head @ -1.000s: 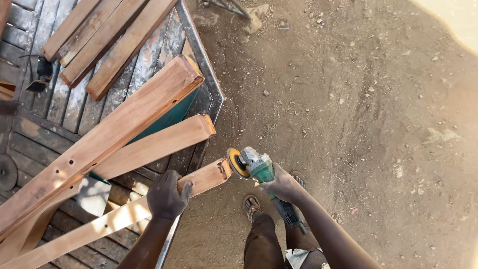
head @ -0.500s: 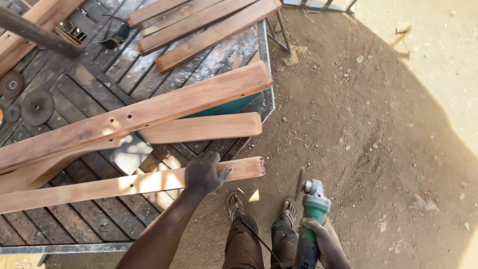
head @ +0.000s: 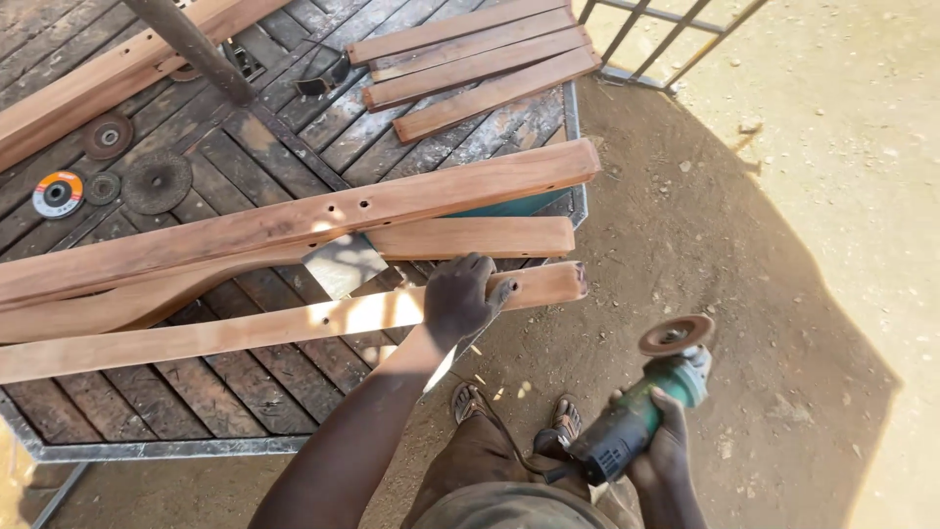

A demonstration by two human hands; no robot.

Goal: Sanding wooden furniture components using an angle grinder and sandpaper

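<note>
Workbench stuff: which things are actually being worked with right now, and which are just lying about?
In use:
left hand pressing on the nearest plank
right hand holding the green angle grinder, lifted off the wood

Lying about:
grinding discs on the slatted bench top
four short boards at the far end
sandpaper sheet under the planks

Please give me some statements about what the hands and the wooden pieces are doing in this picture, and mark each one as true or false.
1. The left hand rests on the nearest wooden plank. True.
2. The right hand holds the angle grinder against that plank. False: the grinder is off to the side, above the dirt ground, apart from the wood.
3. Loose grinding discs lie on the slatted worktable. True.
4. The short planks at the far side stand upright. False: they lie flat.
</note>
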